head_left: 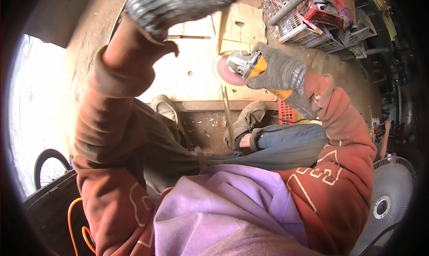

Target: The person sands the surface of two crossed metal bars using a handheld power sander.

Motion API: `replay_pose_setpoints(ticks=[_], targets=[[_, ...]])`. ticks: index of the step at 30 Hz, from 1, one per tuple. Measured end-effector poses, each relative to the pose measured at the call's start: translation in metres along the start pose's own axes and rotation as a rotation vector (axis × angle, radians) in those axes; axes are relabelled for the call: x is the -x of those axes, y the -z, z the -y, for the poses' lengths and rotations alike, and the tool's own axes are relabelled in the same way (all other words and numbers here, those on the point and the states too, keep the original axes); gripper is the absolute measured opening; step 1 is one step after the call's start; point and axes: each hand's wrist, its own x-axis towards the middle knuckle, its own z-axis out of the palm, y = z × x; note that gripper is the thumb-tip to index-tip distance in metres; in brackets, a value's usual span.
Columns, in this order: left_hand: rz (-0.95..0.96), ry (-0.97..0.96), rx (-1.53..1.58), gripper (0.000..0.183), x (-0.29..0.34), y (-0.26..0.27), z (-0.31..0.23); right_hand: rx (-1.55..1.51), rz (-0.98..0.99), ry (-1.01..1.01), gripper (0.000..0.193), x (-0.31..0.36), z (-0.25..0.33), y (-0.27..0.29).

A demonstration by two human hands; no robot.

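While thick rust-red sleeves (105, 126) and a soft, creased purple cloth (228, 211) fill the lower half of the frame, pale flat sheeting (174, 79) pierced by small dark holes spreads across the upper middle. At upper right stand lattice-walled plastic crates, off-white ones (297, 36) with a bright red crate (328, 19) among them; the red one holds jumbled dark and greyish pieces too muddled to identify, and a smooth grey pipe (295, 6) slants across the group. At lower right is a round fan (395, 189) with a fine wire guard. Along the top edge, the left hand (183, 8) wears a ribbed grey knit glove; blurred and cut off, its fingers cannot be read. Right of centre, the right hand (281, 68), in a matching fuzzy glove, has its fingers wrapped around an angle grinder (243, 63), yellow-bodied with a dull silver metal head. Its flat, round disc (220, 71) is pinkish red with a paler rim. Below the grinder sits a smaller red lattice container (286, 112), its contents unclear. Slimmest is a long brownish strip (226, 108), running down past the disc; contact between them cannot be told.
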Motion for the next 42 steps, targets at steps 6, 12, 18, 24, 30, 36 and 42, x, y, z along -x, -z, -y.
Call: replay_pose_setpoints(ticks=[6,12,18,24,30,36,42], targets=[[-0.109,0.066,0.345,0.014,0.022,0.025,0.018,-0.814,0.019,-0.065,0.067,-0.025,-0.035,-0.051],[-0.187,0.218,0.363,0.010,0.040,0.063,0.040,-1.420,-0.037,-0.062,0.049,-0.045,-0.030,-0.123],[0.026,-0.046,-0.377,0.010,0.065,0.111,0.077,-1.509,-0.131,0.029,0.053,-0.054,-0.010,-0.164],[-0.313,0.535,0.300,0.011,0.070,0.126,0.088,-1.160,-0.155,0.120,0.084,-0.034,0.014,-0.171],[-0.329,0.457,0.310,0.008,0.067,0.113,0.083,-1.068,-0.221,0.070,0.084,-0.046,0.022,-0.144],[-0.289,0.467,0.381,0.013,0.069,0.119,0.082,-0.751,-0.186,0.120,0.086,-0.027,0.028,-0.136],[-0.251,0.412,0.377,0.012,0.062,0.099,0.073,-0.814,-0.317,-0.058,0.080,-0.055,0.006,-0.146]])
